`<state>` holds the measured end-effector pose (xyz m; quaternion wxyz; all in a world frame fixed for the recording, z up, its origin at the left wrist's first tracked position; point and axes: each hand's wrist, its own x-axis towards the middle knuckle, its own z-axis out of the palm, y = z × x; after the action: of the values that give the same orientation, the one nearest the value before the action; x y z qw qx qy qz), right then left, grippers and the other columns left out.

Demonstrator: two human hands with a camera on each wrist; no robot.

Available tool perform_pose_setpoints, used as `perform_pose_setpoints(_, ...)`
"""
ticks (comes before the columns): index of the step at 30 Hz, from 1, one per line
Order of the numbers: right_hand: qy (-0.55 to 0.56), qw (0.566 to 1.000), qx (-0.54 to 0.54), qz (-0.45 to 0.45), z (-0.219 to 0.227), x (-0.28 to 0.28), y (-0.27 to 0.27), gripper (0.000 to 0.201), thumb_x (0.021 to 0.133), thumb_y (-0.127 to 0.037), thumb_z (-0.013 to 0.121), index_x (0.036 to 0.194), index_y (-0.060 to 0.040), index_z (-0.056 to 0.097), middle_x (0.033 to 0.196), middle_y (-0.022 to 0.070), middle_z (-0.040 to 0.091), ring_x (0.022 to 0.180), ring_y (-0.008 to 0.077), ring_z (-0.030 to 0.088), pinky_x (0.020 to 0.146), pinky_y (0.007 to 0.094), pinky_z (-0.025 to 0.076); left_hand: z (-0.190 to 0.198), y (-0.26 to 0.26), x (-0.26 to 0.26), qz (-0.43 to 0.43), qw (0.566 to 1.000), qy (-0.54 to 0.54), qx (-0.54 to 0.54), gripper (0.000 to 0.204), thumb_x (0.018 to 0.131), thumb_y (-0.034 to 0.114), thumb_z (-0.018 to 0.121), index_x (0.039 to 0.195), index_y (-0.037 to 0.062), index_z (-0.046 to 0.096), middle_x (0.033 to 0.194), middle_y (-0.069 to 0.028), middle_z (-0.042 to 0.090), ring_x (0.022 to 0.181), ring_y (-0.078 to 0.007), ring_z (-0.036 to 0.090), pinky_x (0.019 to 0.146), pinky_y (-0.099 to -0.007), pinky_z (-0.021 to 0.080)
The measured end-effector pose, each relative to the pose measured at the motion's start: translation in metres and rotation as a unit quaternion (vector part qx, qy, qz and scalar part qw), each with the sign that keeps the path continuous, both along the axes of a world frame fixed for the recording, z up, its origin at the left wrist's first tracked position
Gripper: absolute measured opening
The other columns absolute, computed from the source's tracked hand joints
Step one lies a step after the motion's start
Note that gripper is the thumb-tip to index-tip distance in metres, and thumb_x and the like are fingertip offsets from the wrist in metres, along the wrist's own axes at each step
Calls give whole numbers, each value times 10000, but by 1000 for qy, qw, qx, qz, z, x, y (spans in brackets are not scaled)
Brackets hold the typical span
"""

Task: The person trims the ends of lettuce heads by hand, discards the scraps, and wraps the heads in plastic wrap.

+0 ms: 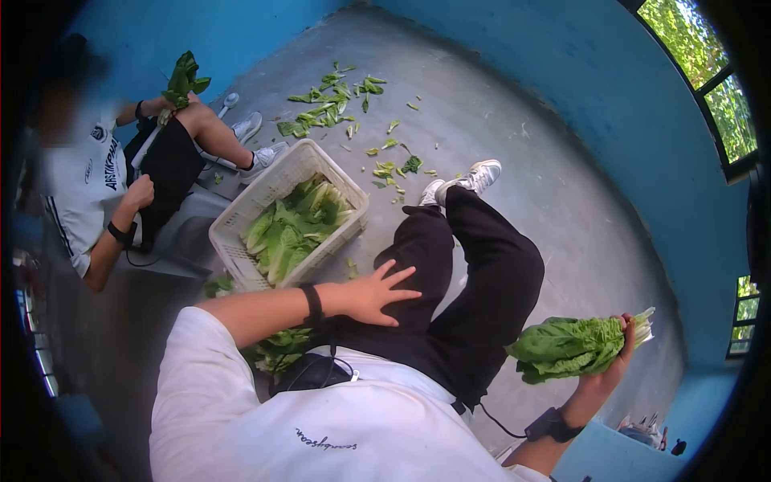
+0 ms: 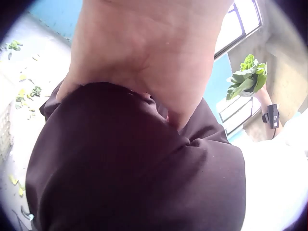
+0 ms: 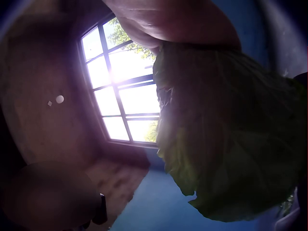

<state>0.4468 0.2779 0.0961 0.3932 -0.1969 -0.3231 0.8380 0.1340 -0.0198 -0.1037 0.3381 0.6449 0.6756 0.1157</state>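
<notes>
Fingers of the right hand (image 1: 614, 361) hidden behind the stalk end of the leafy green lettuce bunch (image 1: 572, 345), left hand's (image 2: 149, 53) fingertips cut off by the wrist view's top edge, white plastic crate's (image 1: 241, 213) floor buried under green leaves, second person's face blurred.

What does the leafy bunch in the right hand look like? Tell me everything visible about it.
The leafy bunch is a head of green leaf vegetable with broad, crinkled leaves and pale, whitish stalk ends. It lies roughly level, held out to the person's right side above the grey floor, clear of the dark trousers. The right hand grips it near the stalk end, fingers curled round the stems, so the leaves fan out toward the person's leg. In the right wrist view the leaves hang just under the palm, light from the window shining through their edges. Nothing else touches it.
</notes>
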Motion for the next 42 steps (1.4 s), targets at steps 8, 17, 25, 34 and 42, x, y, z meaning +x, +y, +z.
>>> perform_pose_setpoints(8,57,996,30,67,23,-48,-29,111,1066,-175,494,1147,-111,453,893,-6,476,795,137,485,968,387,494,12,-19,-48,316,777,-537,-89,459,1076,369,481,1296,6,653,1288,-198,666,1186,-260,661,964,-397,550)
perform_pose_setpoints(17,52,994,30,90,36,-115,-45,170,1027,-192,560,1126,-128,438,872,-20,457,792,123,465,950,377,497,37,-27,-78,541,613,-569,83,274,995,148,612,1252,53,613,720,52,563,595,-43,525,613,-221,485)
perform_pose_setpoints(25,42,993,-60,87,18,-151,-49,169,1028,-207,559,1135,-128,454,875,-24,474,806,134,479,941,379,496,41,-15,-74,504,546,-653,143,237,1005,91,566,1240,57,562,678,42,514,605,-60,482,643,-251,441)
perform_pose_setpoints(34,-26,955,-109,275,-47,-203,-47,278,927,-243,698,1071,-147,481,854,-19,457,834,149,476,1003,388,448,102,20,-56,439,470,-751,151,384,1091,157,426,1466,70,439,1402,-168,586,1314,-307,565,1130,-492,451)
perform_pose_setpoints(42,-10,953,-105,284,-65,-198,-35,311,878,-278,749,1001,-179,480,790,-46,456,775,126,461,970,368,442,149,42,-33,420,438,-783,138,449,1092,160,411,1529,81,350,1407,-223,572,1383,-345,493,1189,-507,370)
